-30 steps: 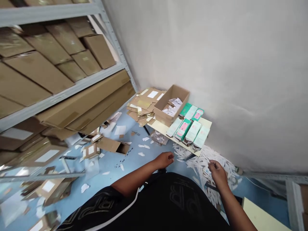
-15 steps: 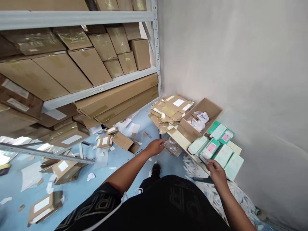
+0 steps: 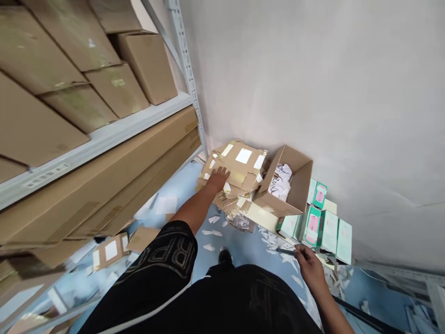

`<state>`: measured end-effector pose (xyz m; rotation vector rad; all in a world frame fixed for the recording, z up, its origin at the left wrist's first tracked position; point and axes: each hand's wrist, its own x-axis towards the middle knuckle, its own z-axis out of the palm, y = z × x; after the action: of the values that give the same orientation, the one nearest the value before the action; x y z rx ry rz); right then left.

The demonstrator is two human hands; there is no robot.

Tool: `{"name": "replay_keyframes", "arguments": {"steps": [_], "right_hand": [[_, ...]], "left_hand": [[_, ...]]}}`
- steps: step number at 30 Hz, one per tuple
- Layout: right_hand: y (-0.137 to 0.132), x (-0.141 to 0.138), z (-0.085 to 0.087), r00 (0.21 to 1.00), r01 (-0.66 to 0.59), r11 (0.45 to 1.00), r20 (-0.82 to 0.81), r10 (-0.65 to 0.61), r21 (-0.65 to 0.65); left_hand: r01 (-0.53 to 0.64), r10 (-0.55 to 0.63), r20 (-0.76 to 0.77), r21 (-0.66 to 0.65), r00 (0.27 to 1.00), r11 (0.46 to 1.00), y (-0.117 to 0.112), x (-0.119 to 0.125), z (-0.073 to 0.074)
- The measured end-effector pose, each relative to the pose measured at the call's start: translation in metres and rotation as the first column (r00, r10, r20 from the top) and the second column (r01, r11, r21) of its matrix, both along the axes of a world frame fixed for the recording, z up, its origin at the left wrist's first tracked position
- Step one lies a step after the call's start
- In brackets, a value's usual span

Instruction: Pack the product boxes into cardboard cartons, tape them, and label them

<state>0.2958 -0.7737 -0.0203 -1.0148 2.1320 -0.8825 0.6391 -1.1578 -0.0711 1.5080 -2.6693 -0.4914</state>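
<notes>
My left hand [image 3: 218, 179] lies with its fingers spread on the top sheet of a stack of flattened cardboard [image 3: 239, 163], which carries white labels. To the right of that stack stands an open cardboard box [image 3: 298, 183] with crumpled white paper [image 3: 281, 181] inside. My right hand [image 3: 310, 268] is closed at the front edge of a low table [image 3: 266, 221], near green-and-white boxes [image 3: 328, 232]. A dark thin bar [image 3: 285, 251] shows beside its fingertips; whether the fingers hold it is unclear.
Metal shelving [image 3: 139, 125] loaded with cardboard boxes [image 3: 149, 67] rises on the left. A grey wall [image 3: 313, 79] closes off the back. Paper scraps [image 3: 210, 233] and a small carton [image 3: 142, 239] lie on the blue floor. Clear plastic [image 3: 241, 221] hangs below the cardboard stack.
My left hand has moved from beside the table, forward onto the cardboard stack, and its fingers have spread. The view has turned right. My right hand stays near the table's front edge.
</notes>
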Motion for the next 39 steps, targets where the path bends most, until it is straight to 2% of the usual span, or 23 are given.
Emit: {"name": "replay_keyframes", "arguments": {"steps": [2, 5, 7, 10, 13, 15, 18, 20, 23, 25, 28, 31, 33, 34, 36, 39], "right_hand": [[0.013, -0.001, -0.002, 0.999, 0.043, 0.998, -0.023, -0.042, 0.044], [0.028, -0.001, -0.007, 0.994, 0.101, 0.99, -0.037, -0.098, 0.094], [0.032, -0.001, -0.012, 0.991, 0.131, 0.986, -0.043, -0.127, 0.106], [0.033, 0.0, -0.018, 0.989, 0.142, 0.986, -0.057, -0.137, 0.088], [0.032, -0.003, -0.02, 0.993, 0.088, 0.994, -0.083, -0.083, 0.06], [0.032, -0.007, -0.02, 0.995, 0.032, 0.998, -0.092, -0.027, 0.056], [0.031, -0.016, -0.021, 0.996, -0.034, 0.998, -0.085, 0.038, 0.047], [0.028, -0.025, -0.023, 0.994, -0.071, 0.997, -0.08, 0.073, 0.021], [0.022, -0.04, -0.025, 0.989, -0.135, 0.99, -0.068, 0.132, -0.037], [0.018, -0.051, -0.026, 0.984, -0.172, 0.982, -0.059, 0.167, -0.073], [0.015, -0.07, -0.028, 0.977, -0.211, 0.971, -0.038, 0.208, -0.108], [0.014, -0.089, -0.028, 0.98, -0.199, 0.971, 0.004, 0.201, -0.134], [0.012, -0.1, -0.022, 0.988, -0.143, 0.977, 0.034, 0.15, -0.161], [0.01, -0.104, -0.016, 0.992, -0.103, 0.978, 0.049, 0.114, -0.18], [0.005, -0.111, 0.0, 0.997, -0.013, 0.974, 0.074, 0.03, -0.228], [-0.001, -0.117, 0.03, 0.985, 0.171, 0.922, 0.096, -0.146, -0.348]], "left_hand": [[0.015, -0.015, 0.003, 0.037, 1.0, 0.999, -0.02, -0.002, -0.012], [0.067, -0.068, 0.012, 0.077, 0.998, 0.995, -0.036, -0.002, -0.023], [0.1, -0.101, 0.012, 0.088, 0.995, 0.991, -0.04, -0.001, -0.025], [0.124, -0.125, 0.011, 0.066, 0.992, 0.99, -0.041, 0.001, -0.019], [0.121, -0.121, 0.023, -0.026, 0.992, 0.992, -0.042, 0.0, -0.005], [0.086, -0.089, -0.02, -0.111, 0.996, 0.99, -0.043, -0.002, 0.01], [-0.032, -0.004, -0.187, -0.192, 0.982, 0.981, -0.044, -0.003, 0.04], [-0.157, 0.081, -0.339, -0.204, 0.937, 0.966, -0.039, -0.002, 0.063], [-0.313, 0.183, -0.479, -0.207, 0.858, 0.927, -0.015, 0.002, 0.097], [-0.399, 0.253, -0.567, -0.149, 0.784, 0.905, 0.009, 0.005, 0.117], [-0.461, 0.323, -0.762, 0.036, 0.561, 0.887, 0.054, 0.004, 0.14], [-0.362, 0.314, -0.887, 0.185, 0.338, 0.914, 0.098, -0.007, 0.156], [-0.262, 0.327, -0.916, 0.265, 0.234, 0.928, 0.121, -0.019, 0.162], [-0.207, 0.343, -0.917, 0.302, 0.204, 0.93, 0.13, -0.026, 0.164], [-0.086, 0.384, -0.903, 0.374, 0.192, 0.923, 0.142, -0.04, 0.165], [0.122, 0.438, -0.864, 0.477, 0.249, 0.871, 0.145, -0.064, 0.16]]}}
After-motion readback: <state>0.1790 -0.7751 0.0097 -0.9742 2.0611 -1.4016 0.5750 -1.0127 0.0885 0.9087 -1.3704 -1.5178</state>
